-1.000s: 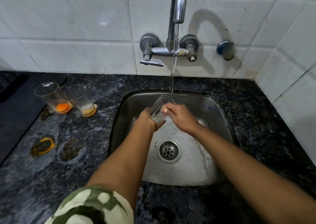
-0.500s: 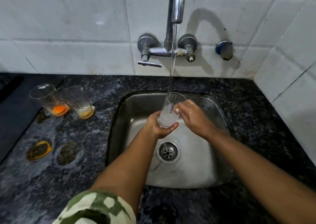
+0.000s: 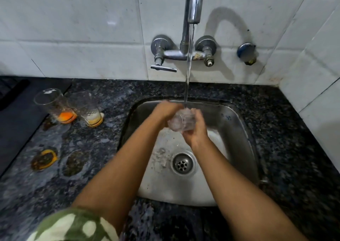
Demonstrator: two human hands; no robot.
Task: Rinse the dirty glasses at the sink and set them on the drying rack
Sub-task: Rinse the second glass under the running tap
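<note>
Both hands, left hand (image 3: 166, 110) and right hand (image 3: 196, 128), now clasp the glass (image 3: 181, 120) tipped sideways (blurred) under the stream (image 3: 187, 79).

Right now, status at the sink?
Both hands gripping glass under running tap. Two dirty glasses waiting on counter. Nothing in the way.

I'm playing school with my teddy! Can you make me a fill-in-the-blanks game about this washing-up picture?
1. Both hands hold a clear drinking glass under running water from the chrome wall ____.
2. The round metal drain sits in the steel ____.
3. On the dark speckled stone counter stand ____ dirty glasses.
4. The dirty glass farthest left has ____ liquid at its bottom.

Missing words: tap; sink; two; orange
</note>
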